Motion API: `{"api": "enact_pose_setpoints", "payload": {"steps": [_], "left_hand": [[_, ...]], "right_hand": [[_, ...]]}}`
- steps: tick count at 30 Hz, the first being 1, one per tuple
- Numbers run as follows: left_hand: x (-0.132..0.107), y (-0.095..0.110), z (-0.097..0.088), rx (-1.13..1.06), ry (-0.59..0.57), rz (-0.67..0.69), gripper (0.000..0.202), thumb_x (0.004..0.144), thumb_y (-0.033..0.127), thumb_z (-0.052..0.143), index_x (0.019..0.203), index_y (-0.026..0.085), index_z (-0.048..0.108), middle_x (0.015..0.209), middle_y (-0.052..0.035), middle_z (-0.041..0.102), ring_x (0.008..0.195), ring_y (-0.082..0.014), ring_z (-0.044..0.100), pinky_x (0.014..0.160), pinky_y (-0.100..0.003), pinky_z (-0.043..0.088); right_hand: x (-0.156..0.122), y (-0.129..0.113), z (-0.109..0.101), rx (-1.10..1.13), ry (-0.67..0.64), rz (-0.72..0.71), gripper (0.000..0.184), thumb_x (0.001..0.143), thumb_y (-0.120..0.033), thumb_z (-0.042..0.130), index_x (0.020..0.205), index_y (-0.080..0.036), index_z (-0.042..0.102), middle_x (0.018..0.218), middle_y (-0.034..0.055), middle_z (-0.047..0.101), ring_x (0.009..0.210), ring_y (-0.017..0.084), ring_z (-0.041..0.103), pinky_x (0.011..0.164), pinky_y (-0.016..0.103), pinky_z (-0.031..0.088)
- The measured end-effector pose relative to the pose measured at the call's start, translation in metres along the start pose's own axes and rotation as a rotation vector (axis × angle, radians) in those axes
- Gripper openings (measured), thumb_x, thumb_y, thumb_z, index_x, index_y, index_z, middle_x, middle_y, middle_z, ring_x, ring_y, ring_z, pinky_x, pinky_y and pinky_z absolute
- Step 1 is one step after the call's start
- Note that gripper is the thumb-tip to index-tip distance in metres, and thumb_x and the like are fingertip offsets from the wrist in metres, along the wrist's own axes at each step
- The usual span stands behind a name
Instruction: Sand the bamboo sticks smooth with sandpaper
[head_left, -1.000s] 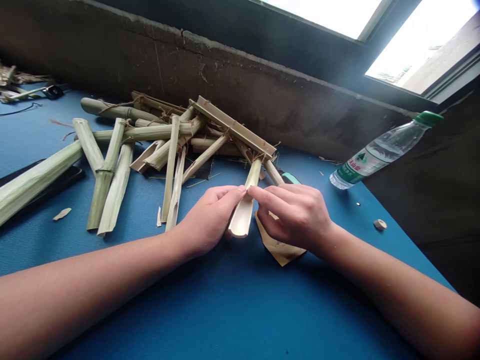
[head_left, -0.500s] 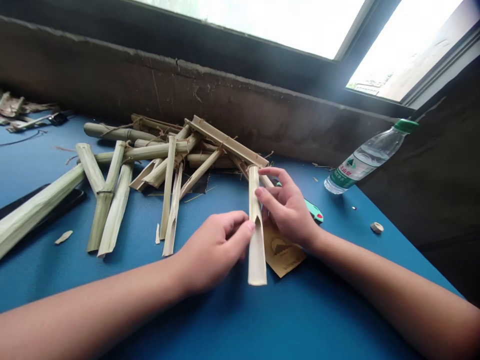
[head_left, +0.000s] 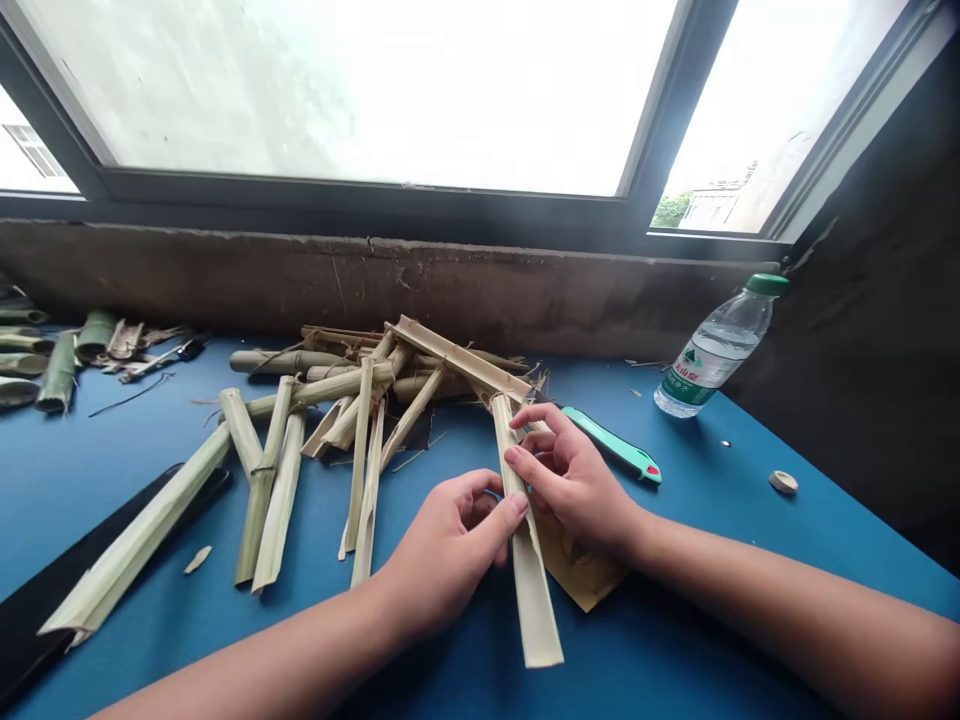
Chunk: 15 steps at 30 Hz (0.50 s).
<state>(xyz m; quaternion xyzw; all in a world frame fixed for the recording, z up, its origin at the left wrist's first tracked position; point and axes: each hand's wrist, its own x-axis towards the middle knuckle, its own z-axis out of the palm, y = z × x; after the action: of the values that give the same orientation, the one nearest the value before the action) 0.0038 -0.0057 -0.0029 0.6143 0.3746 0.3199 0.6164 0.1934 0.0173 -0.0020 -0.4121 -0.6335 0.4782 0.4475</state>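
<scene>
A split piece of bamboo point(head_left: 534, 600), its lower part cut open into a trough, is held between both hands with its far end up by the pile. My left hand point(head_left: 457, 545) pinches its left side near the middle, thumb on top. My right hand point(head_left: 574, 480) grips the upper part from the right, fingertips against its edge. Under the right hand lies a brown paper card point(head_left: 589, 580), partly covered. Just beyond that hand rests a turquoise-handled folding knife point(head_left: 615, 445), its blade end partly hidden.
A structure of tied bamboo pieces point(head_left: 457, 355) stands at the back. Left of my hands lie several cut bamboo lengths point(head_left: 259, 510) and a dark flat object point(head_left: 30, 610). A water bottle point(head_left: 709, 350) and a small bamboo offcut point(head_left: 784, 482) are on the right. Behind is a windowed wall.
The view has tilted up, showing more window. The bamboo piece now slants, its near end swung to the right, and my left thumb lies further over it. More of the knife shows.
</scene>
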Motion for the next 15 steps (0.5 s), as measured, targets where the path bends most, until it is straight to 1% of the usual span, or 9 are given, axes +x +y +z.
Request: {"api": "enact_pose_setpoints", "payload": {"steps": [3,6,8,13,15], "left_hand": [[0.001,-0.002,0.0,-0.023,-0.022,0.013,0.035,0.103,0.051,0.06,0.108,0.017,0.067,0.067,0.0051,0.056,0.06,-0.0103,0.046,0.059,-0.025,0.036],[0.003,-0.004,-0.001,-0.057,-0.032,0.012,0.034,0.103,0.05,0.061,0.109,0.018,0.067,0.063,0.0067,0.053,0.057,-0.0097,0.044,0.058,-0.024,0.035],[0.004,-0.004,-0.001,-0.071,-0.028,0.009,0.034,0.103,0.051,0.061,0.108,0.018,0.066,0.061,0.0073,0.052,0.056,-0.0095,0.043,0.057,-0.024,0.034],[0.002,-0.002,-0.001,-0.071,-0.022,0.001,0.031,0.102,0.048,0.064,0.105,0.018,0.066,0.065,0.0057,0.055,0.058,-0.0092,0.045,0.058,-0.023,0.035],[0.0,0.0,-0.001,-0.074,0.003,-0.006,0.03,0.099,0.047,0.069,0.097,0.018,0.064,0.066,0.0046,0.058,0.057,-0.0092,0.048,0.057,-0.023,0.036]], "right_hand": [[0.0,-0.001,-0.001,0.0,-0.034,0.019,0.035,0.101,-0.048,0.067,0.125,-0.029,0.049,0.075,-0.0071,0.056,0.055,0.009,0.05,0.05,0.022,0.039],[-0.001,-0.005,0.001,0.034,-0.043,0.042,0.046,0.098,-0.047,0.072,0.131,-0.03,0.044,0.079,-0.0073,0.058,0.055,0.009,0.054,0.05,0.021,0.04],[-0.002,-0.005,0.003,0.082,-0.037,0.052,0.05,0.096,-0.047,0.074,0.13,-0.031,0.041,0.082,-0.0076,0.058,0.053,0.008,0.055,0.048,0.02,0.041],[-0.005,0.003,0.009,0.184,-0.025,0.051,0.043,0.099,-0.046,0.071,0.124,-0.031,0.039,0.09,-0.0068,0.057,0.051,0.006,0.054,0.045,0.019,0.042],[-0.007,0.007,0.01,0.19,-0.036,0.038,0.037,0.102,-0.044,0.067,0.123,-0.031,0.039,0.09,-0.0063,0.058,0.051,0.006,0.053,0.047,0.019,0.043]]}}
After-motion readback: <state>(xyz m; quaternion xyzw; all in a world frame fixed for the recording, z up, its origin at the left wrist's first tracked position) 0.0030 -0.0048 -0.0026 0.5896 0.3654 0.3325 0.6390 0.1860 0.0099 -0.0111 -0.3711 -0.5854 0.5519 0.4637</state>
